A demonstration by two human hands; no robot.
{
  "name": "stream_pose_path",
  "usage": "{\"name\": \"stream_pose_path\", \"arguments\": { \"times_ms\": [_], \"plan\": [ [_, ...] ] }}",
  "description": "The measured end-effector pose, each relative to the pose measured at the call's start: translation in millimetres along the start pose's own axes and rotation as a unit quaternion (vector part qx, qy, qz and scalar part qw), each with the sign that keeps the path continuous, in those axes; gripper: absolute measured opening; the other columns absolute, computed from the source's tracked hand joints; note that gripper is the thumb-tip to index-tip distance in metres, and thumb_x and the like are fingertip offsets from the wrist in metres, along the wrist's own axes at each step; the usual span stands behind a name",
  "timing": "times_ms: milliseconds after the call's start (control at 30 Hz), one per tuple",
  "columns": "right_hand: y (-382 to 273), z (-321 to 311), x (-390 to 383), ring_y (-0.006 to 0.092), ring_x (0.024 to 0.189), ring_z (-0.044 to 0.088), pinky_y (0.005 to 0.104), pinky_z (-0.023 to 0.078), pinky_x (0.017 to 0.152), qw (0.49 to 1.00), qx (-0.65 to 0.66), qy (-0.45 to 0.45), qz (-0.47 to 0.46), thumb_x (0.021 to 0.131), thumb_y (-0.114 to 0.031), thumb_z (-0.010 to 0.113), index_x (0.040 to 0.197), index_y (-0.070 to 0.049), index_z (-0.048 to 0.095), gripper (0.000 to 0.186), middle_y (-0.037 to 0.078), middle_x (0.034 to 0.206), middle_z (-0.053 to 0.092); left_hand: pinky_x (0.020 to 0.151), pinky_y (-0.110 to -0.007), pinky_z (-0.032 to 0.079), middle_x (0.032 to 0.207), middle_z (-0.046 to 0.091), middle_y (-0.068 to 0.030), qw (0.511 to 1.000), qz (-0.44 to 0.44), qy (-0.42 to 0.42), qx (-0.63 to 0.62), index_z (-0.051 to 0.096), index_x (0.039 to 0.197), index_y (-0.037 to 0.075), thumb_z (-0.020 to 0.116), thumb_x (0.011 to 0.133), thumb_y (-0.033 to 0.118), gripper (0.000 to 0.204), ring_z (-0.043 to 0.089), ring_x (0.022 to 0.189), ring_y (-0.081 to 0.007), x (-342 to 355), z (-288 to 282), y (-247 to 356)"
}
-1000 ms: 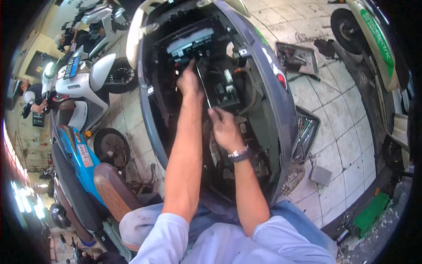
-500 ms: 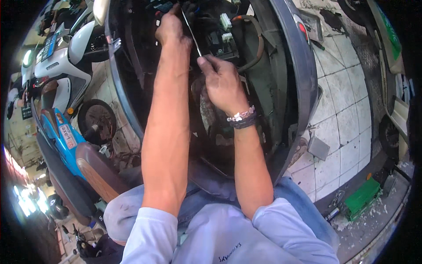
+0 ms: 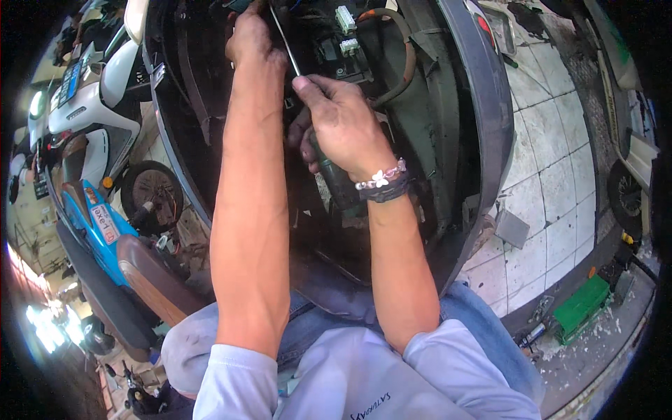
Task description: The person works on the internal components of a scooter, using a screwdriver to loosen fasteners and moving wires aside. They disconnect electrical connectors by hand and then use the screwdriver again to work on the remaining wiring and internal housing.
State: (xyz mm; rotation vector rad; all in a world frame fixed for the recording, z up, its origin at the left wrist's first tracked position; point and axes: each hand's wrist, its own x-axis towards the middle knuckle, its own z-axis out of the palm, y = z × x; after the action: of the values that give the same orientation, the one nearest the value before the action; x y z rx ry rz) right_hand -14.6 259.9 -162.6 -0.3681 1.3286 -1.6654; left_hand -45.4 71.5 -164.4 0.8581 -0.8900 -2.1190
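An open dark-grey scooter body [image 3: 500, 105] surrounds both hands. My right hand [image 3: 343, 126] grips a dark tool [image 3: 329, 178] with a long, thin metal shaft [image 3: 285, 42] running up beside my left hand. My left hand [image 3: 250, 43] is curled at the top of the bay, near the shaft's far end; what its fingertips hold is hidden. Two white connectors [image 3: 345, 28] and an orange-ended cable hose [image 3: 406, 59] lie to the right of the shaft among black parts.
A white scooter [image 3: 105, 91], a blue scooter [image 3: 105, 213] and its brown seat [image 3: 143, 269] stand at left. On the tiled floor [image 3: 546, 161] at right lie a tray [image 3: 504, 21], a grey block [image 3: 511, 229] and a green object [image 3: 581, 308]. Another vehicle's wheel [image 3: 626, 196] is at far right.
The view has shifted forward, so the bay and both hands sit higher in the picture. Both hands still work on the shaft's line, and more of the tool under my right hand shows.
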Motion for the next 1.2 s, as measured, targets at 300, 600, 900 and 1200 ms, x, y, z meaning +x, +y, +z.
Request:
{"name": "stream_pose_path", "arguments": {
  "times_ms": [300,600,900,1200],
  "plan": [
    [11.2,8.7,-0.4,0.0149,0.044,0.054,0.0305,0.043,0.038,0.971,0.225,-0.067,0.054,0.106,-0.041,0.057,0.117,-0.003,0.063,0.04,0.008,0.067,0.063,0.085,-0.035,0.06,0.099,0.076,-0.0118,0.992,-0.038,-0.092,0.083,0.07,0.113,0.001,0.053,0.104,0.027,0.032,0.072,0.089,-0.0233,15.6,-40.1,13.3],
    [61.9,20.9,-20.0,0.014,0.093,0.066,0.0287,0.052,0.083,0.987,0.042,0.109,-0.109,0.091,-0.041,0.078,0.121,-0.002,0.065,0.051,0.005,0.102,0.07,0.072,-0.039,0.057,0.095,0.071,-0.0123,0.988,0.062,-0.011,0.138,0.067,0.114,-0.004,0.065,0.099,0.009,0.02,0.069,0.084,-0.025,32.6,-37.1,14.5],
    [101.4,50.0,-86.5,0.0145,0.076,0.065,0.0318,0.054,0.072,0.939,0.044,0.334,-0.074,0.088,-0.034,0.084,0.111,0.001,0.068,0.045,0.008,0.087,0.071,0.071,-0.038,0.064,0.101,0.073,-0.0176,0.994,0.091,0.045,0.042,0.064,0.112,-0.014,0.067,0.094,0.002,0.024,0.074,0.083,-0.0274,-7.8,3.9,-2.6],
    [88.4,28.1,-88.7,0.0129,0.042,0.041,0.0262,0.026,0.039,0.894,0.415,0.07,0.155,0.097,-0.078,0.041,0.081,-0.011,0.058,0.071,0.002,0.056,0.049,0.066,-0.039,0.062,0.098,0.073,-0.0192,0.997,-0.046,-0.048,0.043,0.064,0.112,-0.01,0.058,0.101,0.008,0.022,0.074,0.079,-0.0301,-21.8,-10.9,12.4]
  ]
}}
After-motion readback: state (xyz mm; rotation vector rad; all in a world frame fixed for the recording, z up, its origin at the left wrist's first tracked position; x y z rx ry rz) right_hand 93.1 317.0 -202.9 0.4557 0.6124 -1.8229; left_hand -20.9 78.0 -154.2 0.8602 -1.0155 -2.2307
